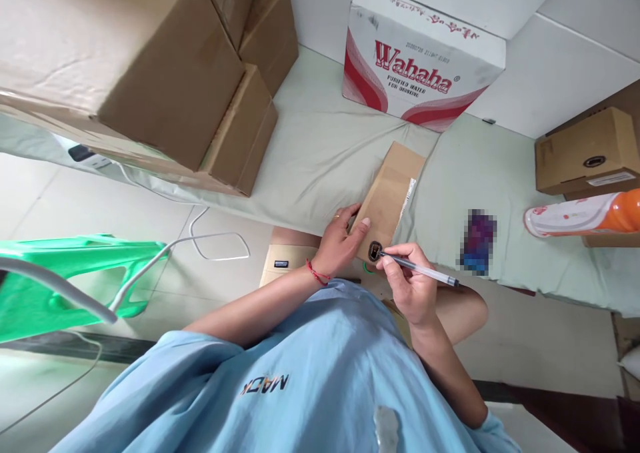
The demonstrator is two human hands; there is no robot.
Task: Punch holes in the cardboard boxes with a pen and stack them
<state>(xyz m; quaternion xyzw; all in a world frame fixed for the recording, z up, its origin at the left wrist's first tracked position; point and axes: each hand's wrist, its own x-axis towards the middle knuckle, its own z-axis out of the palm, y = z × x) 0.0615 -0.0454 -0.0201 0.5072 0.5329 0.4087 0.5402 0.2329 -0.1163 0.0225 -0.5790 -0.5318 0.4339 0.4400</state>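
Observation:
A long brown cardboard piece (387,196) lies at a slant on the pale green cloth, its near end over the cloth's front edge. A dark-rimmed oval hole (375,250) is at that near end. My left hand (342,241) is closed on the cardboard's left edge, thumb on top. In my right hand (411,281) a clear pen (425,271) is pinched, its tip at the hole's right rim and its dark end pointing right. A white label strip (406,206) runs along the cardboard's right edge.
Large cardboard boxes (165,73) stand at the left. A Wahaha carton (420,66) is at the back. On the right are a pixelated item (479,242), an orange-and-white bottle (580,214) and a brown box (585,150). A green stool (100,246) and white cable (220,258) are lower left.

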